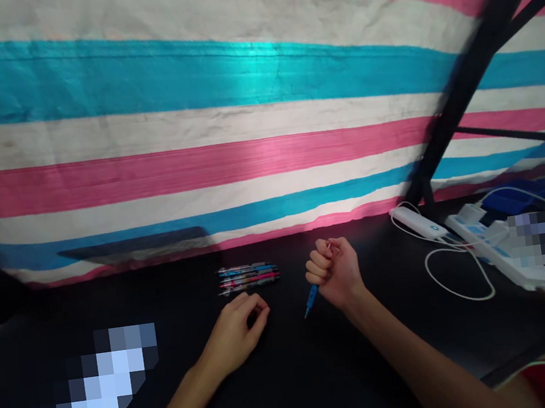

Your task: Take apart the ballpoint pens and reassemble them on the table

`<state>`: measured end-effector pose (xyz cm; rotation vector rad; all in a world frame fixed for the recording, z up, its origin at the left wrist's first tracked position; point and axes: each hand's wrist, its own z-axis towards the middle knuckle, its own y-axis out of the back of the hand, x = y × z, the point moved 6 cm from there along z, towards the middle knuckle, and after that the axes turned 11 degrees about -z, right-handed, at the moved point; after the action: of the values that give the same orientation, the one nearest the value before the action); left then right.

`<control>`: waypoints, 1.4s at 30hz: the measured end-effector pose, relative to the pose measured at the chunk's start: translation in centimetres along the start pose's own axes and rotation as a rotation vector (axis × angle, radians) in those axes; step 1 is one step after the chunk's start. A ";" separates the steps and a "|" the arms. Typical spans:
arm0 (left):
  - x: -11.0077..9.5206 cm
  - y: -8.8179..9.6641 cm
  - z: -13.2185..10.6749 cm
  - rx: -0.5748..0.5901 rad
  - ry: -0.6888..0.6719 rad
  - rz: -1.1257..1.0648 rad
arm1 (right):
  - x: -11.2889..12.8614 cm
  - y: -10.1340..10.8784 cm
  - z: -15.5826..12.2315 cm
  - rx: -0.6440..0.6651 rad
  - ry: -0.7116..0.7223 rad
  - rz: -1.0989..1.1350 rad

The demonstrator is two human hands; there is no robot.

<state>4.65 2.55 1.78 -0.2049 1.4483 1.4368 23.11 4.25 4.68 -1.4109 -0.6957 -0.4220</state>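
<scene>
My right hand (332, 271) is closed in a fist round a blue pen (310, 300), whose tip points down toward the black table (295, 375). My left hand (236, 332) rests on the table with its fingers curled in and thumb meeting fingertips; what it pinches, if anything, is hidden. A small row of several pens (248, 278), pink, blue and dark, lies side by side just beyond my left hand, not touched by either hand.
A striped pink, blue and white tarp (221, 117) hangs behind the table. At the right lie a white power bank (418, 223), a white power strip (502, 247) and looping white cables (455, 277). A black slanted pole (466, 71) crosses the upper right.
</scene>
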 end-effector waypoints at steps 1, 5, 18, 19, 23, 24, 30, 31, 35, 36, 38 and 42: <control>0.0 0.0 0.0 0.000 0.000 0.000 | 0.0 0.0 0.0 -0.002 -0.001 0.003; 0.0 0.0 -0.1 -0.005 -0.001 0.011 | 0.0 0.0 0.0 -0.005 -0.009 -0.004; 0.2 0.1 -0.1 -0.001 0.015 0.029 | -0.2 0.0 0.1 0.001 -0.015 0.000; 0.2 0.1 -0.1 0.000 0.015 0.029 | -0.3 0.0 0.1 0.003 -0.017 -0.003; 0.1 0.1 -0.1 0.003 0.016 0.030 | -0.3 0.0 0.0 0.008 -0.015 -0.003; 0.1 0.2 -0.1 0.002 0.015 0.030 | -0.3 0.0 0.0 0.006 -0.017 0.001; 0.1 0.1 0.0 -0.001 0.015 0.032 | -0.6 0.3 0.2 0.009 -0.044 -0.009; 0.1 0.1 0.0 -0.004 0.013 0.033 | -0.6 0.3 0.3 0.010 -0.047 -0.015; 0.0 0.6 0.1 -0.065 -0.034 0.065 | -0.7 0.8 0.9 -0.030 -0.076 -0.083; 0.0 0.8 0.1 -0.098 -0.051 0.091 | -0.8 1.1 1.0 -0.067 -0.088 -0.126; 0.3 1.4 0.1 -0.166 -0.067 0.175 | -1.0 1.9 1.4 -0.165 -0.095 -0.248; 1.6 2.3 0.1 -0.253 0.010 0.372 | -1.1 3.3 1.8 -0.282 -0.018 -0.609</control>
<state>2.30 4.07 2.13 -0.1014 1.3565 1.9263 24.13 6.33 1.52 -1.4467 -1.1149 -1.0161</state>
